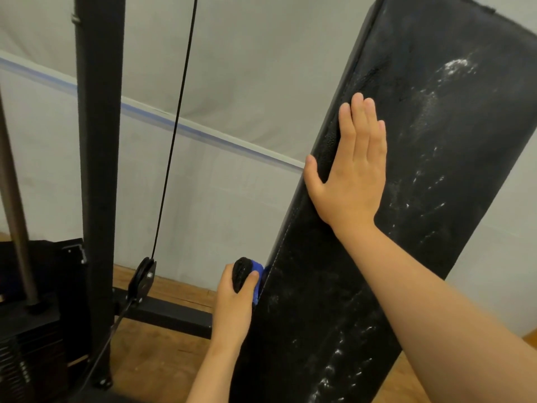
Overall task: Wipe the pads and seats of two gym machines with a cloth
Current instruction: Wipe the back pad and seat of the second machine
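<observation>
1. Black, cracked vinyl covered the long pad [406, 199], which stood tilted, its top leaning away to the right, and white smears and flecks ran down its face.
2. The right hand [353, 175] lay flat on the pad near its left edge, fingers straight and close together, thumb spread out over the side seam; it held nothing.
3. The left hand [235, 295] was lower down, just beside the pad's left edge, with its fingers curled round a blue cloth [257, 274] and its thumb over a black ribbed knob [242, 271].
4. The cloth was bunched between that hand and the pad's side and touched the seam there; I could not tell what the knob belonged to.
5. To the left stood a black steel post [100, 141], and beside it a thin black cable [177, 126] ran down at a slant to a pulley [143, 276] near the floor.
6. A black bar [174, 314] lay low along the ground from the post toward the pad.
7. At the far left a grey rod [13, 184] dropped into a stack of dark weights [26, 344].
8. The floor [162, 359] was brown wood, and behind everything was a pale grey wall [232, 68] crossed by a slanting blue stripe [203, 133].
</observation>
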Motion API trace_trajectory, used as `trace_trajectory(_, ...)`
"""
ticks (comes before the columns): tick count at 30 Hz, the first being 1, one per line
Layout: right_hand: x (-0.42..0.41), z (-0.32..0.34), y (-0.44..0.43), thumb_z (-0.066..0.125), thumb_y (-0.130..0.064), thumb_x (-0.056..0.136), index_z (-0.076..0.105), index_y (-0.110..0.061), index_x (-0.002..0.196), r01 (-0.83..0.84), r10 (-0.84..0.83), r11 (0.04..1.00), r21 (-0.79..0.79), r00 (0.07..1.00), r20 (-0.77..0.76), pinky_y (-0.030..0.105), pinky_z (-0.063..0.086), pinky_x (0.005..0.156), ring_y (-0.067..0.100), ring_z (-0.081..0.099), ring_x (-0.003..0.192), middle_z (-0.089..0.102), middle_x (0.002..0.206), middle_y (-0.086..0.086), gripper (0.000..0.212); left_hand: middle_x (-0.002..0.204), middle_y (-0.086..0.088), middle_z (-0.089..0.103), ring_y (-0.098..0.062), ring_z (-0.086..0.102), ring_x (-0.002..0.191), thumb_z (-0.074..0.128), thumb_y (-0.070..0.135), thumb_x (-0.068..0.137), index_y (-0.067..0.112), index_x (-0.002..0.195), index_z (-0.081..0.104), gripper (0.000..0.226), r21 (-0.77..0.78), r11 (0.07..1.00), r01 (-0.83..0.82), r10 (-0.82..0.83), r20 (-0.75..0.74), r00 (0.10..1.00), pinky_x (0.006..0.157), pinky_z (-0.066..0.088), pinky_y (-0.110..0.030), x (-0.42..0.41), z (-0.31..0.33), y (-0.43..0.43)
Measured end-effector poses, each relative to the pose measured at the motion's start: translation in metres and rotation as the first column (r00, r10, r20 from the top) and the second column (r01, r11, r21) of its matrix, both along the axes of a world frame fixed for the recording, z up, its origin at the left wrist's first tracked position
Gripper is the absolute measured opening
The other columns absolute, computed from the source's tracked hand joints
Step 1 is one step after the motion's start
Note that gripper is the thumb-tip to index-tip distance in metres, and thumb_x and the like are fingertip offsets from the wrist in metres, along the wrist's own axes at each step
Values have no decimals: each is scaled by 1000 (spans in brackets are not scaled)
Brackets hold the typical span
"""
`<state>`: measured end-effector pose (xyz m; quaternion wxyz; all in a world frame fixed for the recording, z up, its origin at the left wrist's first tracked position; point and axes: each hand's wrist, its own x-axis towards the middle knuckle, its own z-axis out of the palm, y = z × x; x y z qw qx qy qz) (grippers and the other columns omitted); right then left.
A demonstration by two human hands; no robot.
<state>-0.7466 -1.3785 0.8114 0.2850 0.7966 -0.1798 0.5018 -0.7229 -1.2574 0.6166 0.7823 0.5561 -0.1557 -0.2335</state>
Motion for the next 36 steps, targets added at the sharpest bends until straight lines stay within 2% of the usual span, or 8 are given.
trace_trajectory(7, 2, 2, 0, 44, -38, 92, 26, 0, 148, -17, 17, 1000, -3, 1000, 5, 42, 10, 121, 30, 16, 146, 22, 156, 16, 70, 91, -5, 65, -14, 64, 85, 56, 26, 94, 18, 100, 60, 10, -52, 997, -63, 65, 45, 997, 70, 48, -21, 1, 13, -9)
trace_trajectory(11, 0, 0, 0, 43, -38, 92, 25, 0, 148, -9, 9, 1000, 2, 1000, -7, 41, 9, 121, 30, 15, 146, 21, 157, 16, 70, 93, 0, 65, -10, 63, 88, 55, 26, 94, 19, 102, 59, 11, 35, 997, -69, 67, 50, 996, 70, 45, -18, -6, -9, -5)
trace_trajectory(16, 1, 0, -1, 44, -37, 92, 26, 0, 148, -20, 20, 1000, 2, 1000, -3, 42, 10, 121, 30, 16, 146, 22, 156, 16, 70, 106, 9, 61, -9, 55, 106, 56, 24, 94, 19, 116, 56, 23, 184, 983, -23, 34, -54, 998, 95, 43, -30, -10, -56, 3)
trace_trajectory(21, 1, 3, 3, 43, -37, 92, 23, 0, 149, 23, -21, 998, 50, 999, -42, 43, 10, 121, 31, 14, 147, 20, 157, 17, 71, 110, 8, 61, -14, 54, 113, 54, 23, 95, 21, 119, 55, 24, 207, 978, 32, -3, -138, 990, 103, 41, -37, -12, -66, 14)
trace_trajectory(26, -23, -25, 32, 53, -25, 92, 21, -4, 150, -61, 92, 978, 202, 984, -150, 44, 11, 121, 26, 8, 148, 15, 159, 14, 70, 105, -2, 65, -14, 60, 101, 55, 22, 95, 19, 111, 59, 16, 64, 998, -6, 13, -109, 994, 85, 48, -28, -11, -26, 12)
trace_trajectory(30, -44, -102, 52, 54, -23, 90, 20, -8, 149, -52, 110, 968, 246, 968, -224, 39, 6, 121, 21, 6, 148, 16, 159, 10, 71, 103, 0, 67, -12, 63, 98, 56, 28, 95, 20, 110, 59, 17, 12, 1000, -12, 12, -14, 1000, 84, 51, -28, -9, -9, 8)
trace_trajectory(33, -37, -133, 42, 48, -24, 93, 17, -11, 150, 0, 46, 982, 190, 970, -240, 40, 1, 121, 22, 1, 148, 9, 159, 8, 66, 100, 5, 66, -4, 62, 93, 56, 28, 94, 24, 109, 58, 15, 5, 1000, -29, 29, 12, 1000, 76, 46, -19, -11, -17, 8)
trace_trajectory(36, -31, -140, 34, 41, -25, 94, 12, -11, 151, 3, 23, 993, 121, 976, -218, 42, 2, 121, 23, -1, 147, 8, 158, 11, 65, 100, 2, 66, -10, 63, 96, 57, 26, 94, 22, 107, 58, 14, 52, 998, -24, 25, -24, 999, 79, 48, -21, -16, -44, 14)
